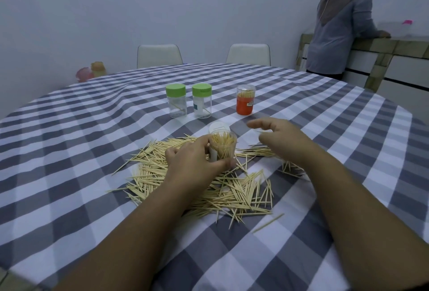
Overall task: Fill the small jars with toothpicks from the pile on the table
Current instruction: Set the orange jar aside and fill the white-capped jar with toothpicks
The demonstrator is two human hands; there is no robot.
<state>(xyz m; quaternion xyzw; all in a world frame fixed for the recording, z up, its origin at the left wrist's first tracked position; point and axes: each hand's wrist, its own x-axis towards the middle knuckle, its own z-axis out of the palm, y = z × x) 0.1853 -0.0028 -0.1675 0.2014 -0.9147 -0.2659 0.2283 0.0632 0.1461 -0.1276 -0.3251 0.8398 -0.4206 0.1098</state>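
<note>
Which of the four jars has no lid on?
The jar in the left hand, packed with toothpicks. The two green-capped jars and the orange jar are closed.

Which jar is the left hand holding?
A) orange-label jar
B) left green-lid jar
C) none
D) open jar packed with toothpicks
D: the left hand grips the open jar crammed with toothpicks above the pile; both green-lid jars and the orange-label jar stand untouched farther back.

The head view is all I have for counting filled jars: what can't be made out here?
- Clear jar of toothpicks: lower part hidden by left hand.
- Right hand: fingertips blurred; what it pinches is unclear.
- Orange-labelled jar: label too small to read.
- Two green-lidded clear jars: contents too faint to count.
</note>
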